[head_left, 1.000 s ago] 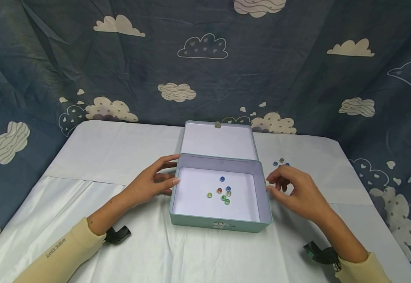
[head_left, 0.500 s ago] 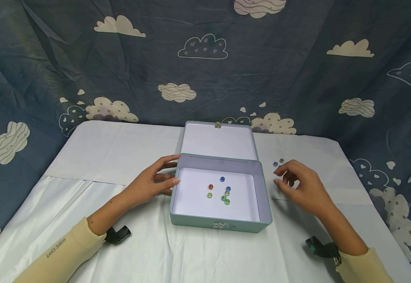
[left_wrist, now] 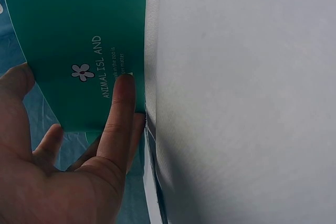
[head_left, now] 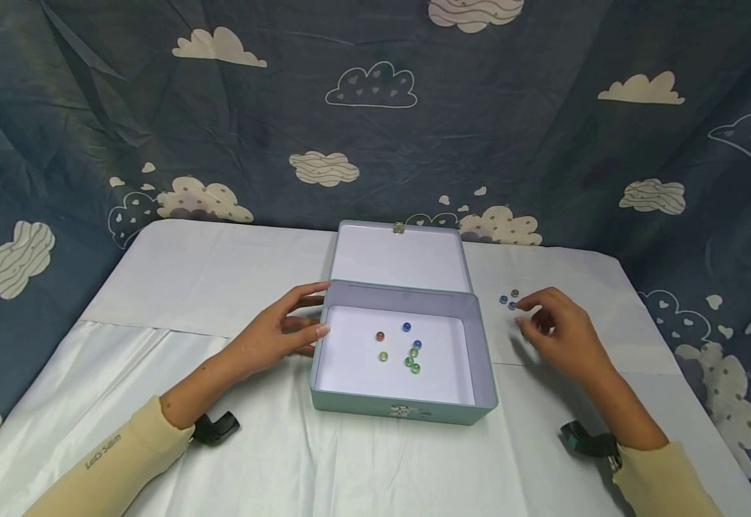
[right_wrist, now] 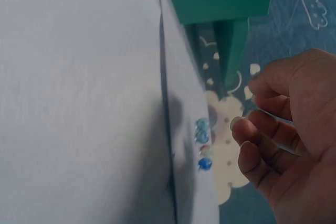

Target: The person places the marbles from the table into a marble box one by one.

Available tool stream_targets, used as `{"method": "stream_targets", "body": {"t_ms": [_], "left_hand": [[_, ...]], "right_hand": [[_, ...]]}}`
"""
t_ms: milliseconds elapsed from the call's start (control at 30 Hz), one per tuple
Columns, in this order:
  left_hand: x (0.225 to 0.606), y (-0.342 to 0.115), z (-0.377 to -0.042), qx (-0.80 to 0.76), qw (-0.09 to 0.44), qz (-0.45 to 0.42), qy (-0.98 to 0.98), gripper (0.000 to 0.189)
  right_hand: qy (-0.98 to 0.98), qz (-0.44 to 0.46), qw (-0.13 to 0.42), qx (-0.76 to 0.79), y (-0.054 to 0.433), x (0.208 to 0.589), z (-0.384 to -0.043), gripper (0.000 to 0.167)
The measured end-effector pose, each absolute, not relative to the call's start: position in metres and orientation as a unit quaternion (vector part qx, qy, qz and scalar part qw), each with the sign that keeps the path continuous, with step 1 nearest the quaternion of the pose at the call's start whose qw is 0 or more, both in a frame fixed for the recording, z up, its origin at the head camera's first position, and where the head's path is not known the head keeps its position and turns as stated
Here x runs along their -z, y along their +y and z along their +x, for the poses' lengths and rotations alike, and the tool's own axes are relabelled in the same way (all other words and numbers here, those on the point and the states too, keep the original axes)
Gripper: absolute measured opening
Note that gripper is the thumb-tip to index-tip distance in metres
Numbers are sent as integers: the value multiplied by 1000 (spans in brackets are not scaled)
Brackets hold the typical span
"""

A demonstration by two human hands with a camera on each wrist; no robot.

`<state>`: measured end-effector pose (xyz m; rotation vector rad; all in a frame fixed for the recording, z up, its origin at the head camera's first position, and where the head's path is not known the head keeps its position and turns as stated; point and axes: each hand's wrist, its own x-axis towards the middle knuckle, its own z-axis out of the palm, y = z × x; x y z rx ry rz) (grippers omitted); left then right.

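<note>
A green metal box [head_left: 362,403] with a pale lilac inside stands with its lid [head_left: 398,255] folded back. Inside lie several glass marbles: a red one [head_left: 380,336], blue ones [head_left: 406,327], green ones [head_left: 409,362]. My left hand [head_left: 275,336] rests against the box's left side, thumb near the rim; the left wrist view shows its fingers along the printed green wall [left_wrist: 63,24]. My right hand [head_left: 561,336], fingers loosely bent with nothing seen between them, hovers right of the box. Just beyond its fingertips lie a few marbles [head_left: 503,299] on the cloth, also seen as a blue marble [right_wrist: 205,163] in the right wrist view.
A white cloth [head_left: 272,452] with folds and creases covers the table. Behind it hangs a dark cloud-patterned curtain [head_left: 375,136]. The box's front has a metal clasp [head_left: 401,411].
My right hand has moved right and slightly away from the box toward the loose marbles. Inside the box the red marble has rolled left. My left hand has stayed put.
</note>
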<state>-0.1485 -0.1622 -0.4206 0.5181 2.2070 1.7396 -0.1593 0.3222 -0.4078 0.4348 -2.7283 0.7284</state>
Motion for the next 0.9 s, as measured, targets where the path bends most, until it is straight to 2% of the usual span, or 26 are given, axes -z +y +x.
{"method": "stream_targets", "body": {"t_ms": [300,667,900], "left_hand": [[421,-162,-148,-602,141,180,765,74],[419,-162,-148,-600,142,181,766,75],[418,-162,-148,-599,144,175,768,75]], "right_hand": [[-955,130,137,-228,340,417,-169,27],[-967,111,94,-208,352,430,-183,38],[-970,112,80,-201,351,432,-182,36]]}}
